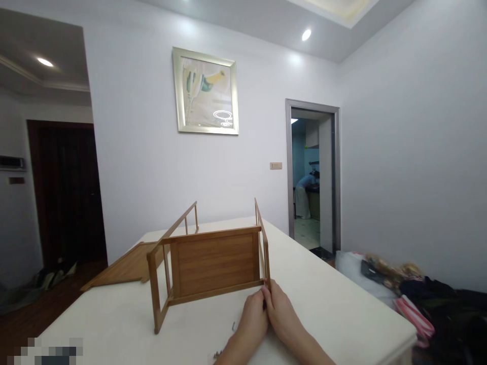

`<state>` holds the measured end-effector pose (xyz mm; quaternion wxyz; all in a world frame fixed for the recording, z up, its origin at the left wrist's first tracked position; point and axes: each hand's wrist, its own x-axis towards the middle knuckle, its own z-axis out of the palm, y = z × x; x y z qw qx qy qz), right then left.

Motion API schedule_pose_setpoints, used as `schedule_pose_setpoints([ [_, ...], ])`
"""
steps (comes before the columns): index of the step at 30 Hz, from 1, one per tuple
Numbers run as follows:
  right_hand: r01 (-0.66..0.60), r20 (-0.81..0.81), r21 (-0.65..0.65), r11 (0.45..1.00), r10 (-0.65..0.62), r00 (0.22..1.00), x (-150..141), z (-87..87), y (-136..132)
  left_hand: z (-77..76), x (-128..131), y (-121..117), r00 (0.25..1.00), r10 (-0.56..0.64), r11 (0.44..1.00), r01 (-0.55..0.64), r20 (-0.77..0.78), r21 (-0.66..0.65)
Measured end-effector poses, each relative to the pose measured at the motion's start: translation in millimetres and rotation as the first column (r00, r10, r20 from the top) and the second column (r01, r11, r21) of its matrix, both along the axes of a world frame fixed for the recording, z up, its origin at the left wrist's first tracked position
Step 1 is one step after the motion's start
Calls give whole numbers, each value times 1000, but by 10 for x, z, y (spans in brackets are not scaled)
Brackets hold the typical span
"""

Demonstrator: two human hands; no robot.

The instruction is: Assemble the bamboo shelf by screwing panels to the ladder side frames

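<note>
Head view: a person is sitting or standing at a white table, both bare hands meeting at the lower right corner of a small wooden shelf frame that is lying tipped on the tabletop. The left hand and the right hand are pressing close together, fingertips pinched at the point where the shelf's back panel is meeting its right side rail. The fingers are curling together on something small at that joint; what it is cannot be made out, as the hands are hiding it. A few small dark fasteners are lying on the table just beside the left wrist. A loose wooden board is resting flat at the far left of the table, touching the frame's left side.

Judging from this, a joint is being fastened. Doing it well likely means keeping the rail square against the panel and steadying the frame so it is not rocking.

Behind, a framed picture is hanging on the wall, and another person is bending over in a far doorway.
</note>
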<state>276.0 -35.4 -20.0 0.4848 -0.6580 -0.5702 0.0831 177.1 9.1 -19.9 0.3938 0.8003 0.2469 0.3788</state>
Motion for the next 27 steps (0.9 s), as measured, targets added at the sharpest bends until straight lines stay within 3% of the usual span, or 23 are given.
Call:
schedule_pose_setpoints([
  [5, -16, -62, -48, 999, 13, 998, 38, 17, 8, 62, -40, -35, 990, 122, 992, -124, -70, -21],
  [9, -70, -39, 29, 997, 71, 997, 120, -18, 32, 132, -52, -95, 966, 226, 974, -228, -129, -2],
  [20, -67, -86, 56, 996, 72, 994, 136, -39, 73, 139, -106, -166, 972, 142, 988, -127, -187, 92],
  [27, 47, 11, 91, 995, -48, 999, 326, -122, 185, 106, -101, -115, 935, 174, 984, -156, -307, 84],
])
